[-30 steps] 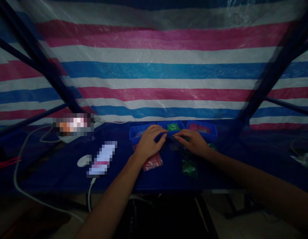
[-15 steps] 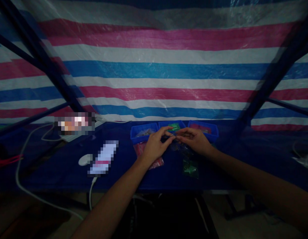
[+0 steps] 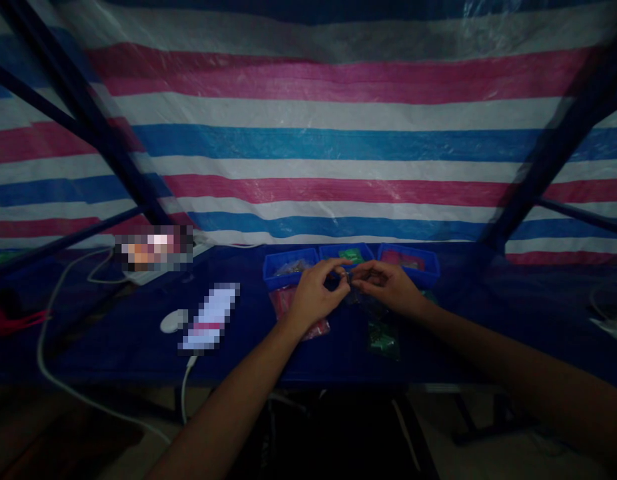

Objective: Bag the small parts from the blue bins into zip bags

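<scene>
My left hand [image 3: 320, 288] and my right hand [image 3: 386, 285] meet fingertip to fingertip over the blue table, both closed in a pinch. Between them is something small with a shiny glint, too dark and tiny to name. Just behind the hands stand three blue bins: the left bin [image 3: 269, 271] holds clear bags, the middle bin [image 3: 330, 251] something green, the right bin [image 3: 431, 264] something reddish. A clear bag with red contents [image 3: 282, 301] lies partly under my left wrist. Below my right hand lies a clear bag with green contents [image 3: 383, 339].
To the left, a blurred-out phone-like slab [image 3: 211, 317] lies with a white cable [image 3: 185, 387] and a white round disc [image 3: 173, 321] beside it. Another blurred device [image 3: 153, 248] sits farther back. Blue metal struts [image 3: 78, 113] slant up at both sides before a striped tarp [image 3: 308, 143].
My left thumb and fingers have shifted slightly, now bent in a rounder pinch around the small thing. My right hand stays close against it. The whole view has moved a little.
</scene>
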Action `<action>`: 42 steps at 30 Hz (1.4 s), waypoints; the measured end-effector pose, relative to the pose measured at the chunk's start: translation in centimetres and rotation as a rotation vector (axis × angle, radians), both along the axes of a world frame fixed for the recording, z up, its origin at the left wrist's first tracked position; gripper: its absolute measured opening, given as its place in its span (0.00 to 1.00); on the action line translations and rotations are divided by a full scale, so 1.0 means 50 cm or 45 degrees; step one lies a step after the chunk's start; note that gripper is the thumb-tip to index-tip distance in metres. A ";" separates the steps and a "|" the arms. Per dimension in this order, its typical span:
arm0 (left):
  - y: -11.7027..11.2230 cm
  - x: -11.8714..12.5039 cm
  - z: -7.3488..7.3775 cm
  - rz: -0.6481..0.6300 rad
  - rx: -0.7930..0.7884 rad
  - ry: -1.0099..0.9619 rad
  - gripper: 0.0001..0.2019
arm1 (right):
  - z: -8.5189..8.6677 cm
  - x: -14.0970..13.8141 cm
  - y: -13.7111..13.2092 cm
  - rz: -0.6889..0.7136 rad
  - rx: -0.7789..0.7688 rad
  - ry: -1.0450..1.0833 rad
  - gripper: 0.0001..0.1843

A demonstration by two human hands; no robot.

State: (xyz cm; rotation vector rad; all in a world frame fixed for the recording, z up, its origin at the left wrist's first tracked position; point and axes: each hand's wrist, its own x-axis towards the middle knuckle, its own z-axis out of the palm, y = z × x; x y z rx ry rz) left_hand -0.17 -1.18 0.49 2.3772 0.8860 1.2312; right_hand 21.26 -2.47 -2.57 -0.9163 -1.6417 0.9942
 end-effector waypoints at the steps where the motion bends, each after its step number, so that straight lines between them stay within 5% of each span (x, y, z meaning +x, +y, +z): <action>1: 0.000 0.000 -0.001 0.010 0.015 0.009 0.18 | 0.001 -0.001 -0.001 0.003 0.010 -0.022 0.20; 11: 0.006 0.001 -0.012 -0.079 0.063 0.013 0.21 | 0.004 0.004 -0.001 -0.039 0.102 -0.038 0.16; 29: 0.009 -0.003 -0.003 -0.041 -0.137 -0.107 0.15 | 0.020 0.008 0.000 -0.190 0.392 -0.239 0.12; 42: 0.016 0.002 -0.014 -0.180 -0.370 -0.330 0.22 | 0.002 0.009 0.004 -0.096 0.090 -0.046 0.17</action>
